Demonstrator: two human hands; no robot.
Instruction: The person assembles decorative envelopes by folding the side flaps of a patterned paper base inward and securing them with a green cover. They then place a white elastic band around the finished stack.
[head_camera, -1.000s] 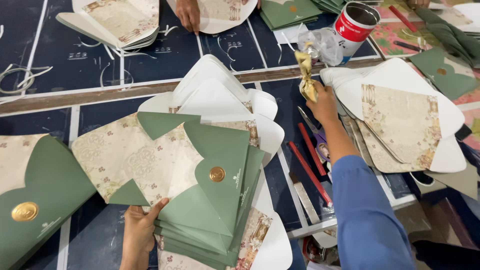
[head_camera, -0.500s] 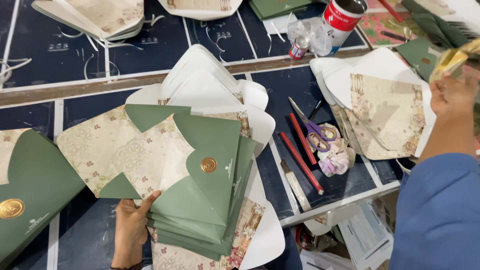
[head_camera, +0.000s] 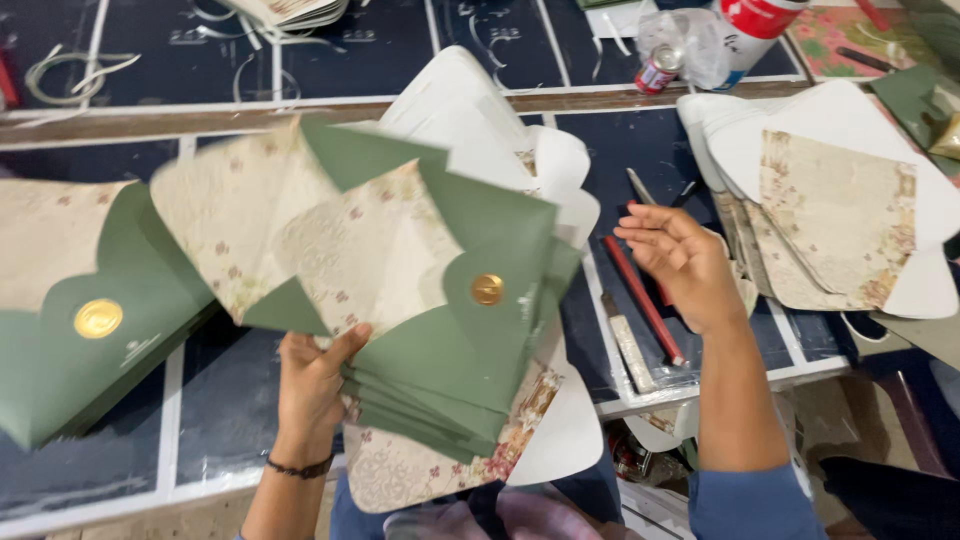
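Green envelope stack (head_camera: 440, 370) gripped by left hand (head_camera: 312, 375); right hand (head_camera: 680, 262) open, palm up.

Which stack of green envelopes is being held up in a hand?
The middle stack of green envelopes, gripped by the left hand. The other green stack lies at the far left on the table, untouched.

left hand (head_camera: 312, 385): bare, thin dark beaded bracelet on the wrist
right hand (head_camera: 683, 262): bare, no rings
right arm: blue sleeve pushed up near the elbow
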